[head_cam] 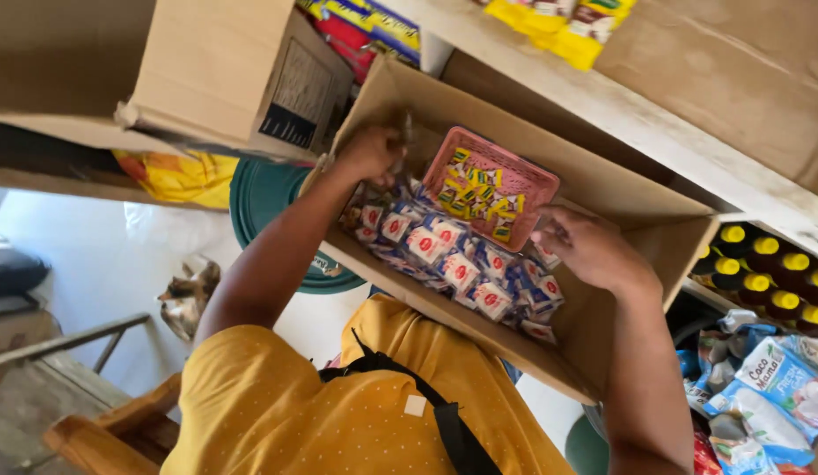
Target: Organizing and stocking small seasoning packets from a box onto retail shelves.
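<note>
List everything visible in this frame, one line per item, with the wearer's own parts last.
Open brown cardboard box: one, centre, held against the body.
Small blue-white-red sachets: many, inside the box.
Pink plastic basket: one, in the box, holding yellow packets.
Closed cardboard carton: one, upper left.
Dark yellow-capped bottles: several, right shelf.
Green round lid: one, below the carton.
Left hand: in the box's far corner, grip unclear.
Right hand: over the sachets.

The person wears a mustard-yellow short-sleeved top [286, 413] speckled with tiny pale dots; a black strap [426, 400] crosses it diagonally, with a small white square tag; both forearms are bare
</note>
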